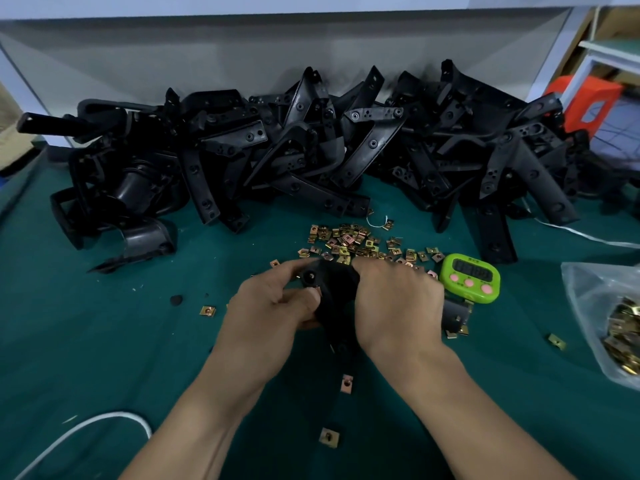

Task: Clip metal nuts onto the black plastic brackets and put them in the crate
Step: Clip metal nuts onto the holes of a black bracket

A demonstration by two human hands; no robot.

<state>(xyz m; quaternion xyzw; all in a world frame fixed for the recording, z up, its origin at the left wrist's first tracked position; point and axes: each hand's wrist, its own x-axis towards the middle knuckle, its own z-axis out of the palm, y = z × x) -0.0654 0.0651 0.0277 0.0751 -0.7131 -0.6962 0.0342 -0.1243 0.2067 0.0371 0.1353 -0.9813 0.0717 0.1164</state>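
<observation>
A black plastic bracket [337, 292] is gripped between both hands above the green table. My left hand [273, 303] curls around its left side, thumb and fingers pinching near a round hole where a small metal nut shows. My right hand [398, 303] wraps over its right side; the bracket's far end [453, 315] sticks out to the right of that hand. A scatter of brass-coloured metal nuts [353, 240] lies just beyond the hands. A big heap of black brackets [311, 147] fills the back of the table. No crate is in view.
A green timer [471, 277] sits right of my hands. A clear bag of nuts [620, 323] lies at the right edge. Loose nuts [347, 382] dot the green mat [104, 341]. A white cord [104, 420] curves at lower left.
</observation>
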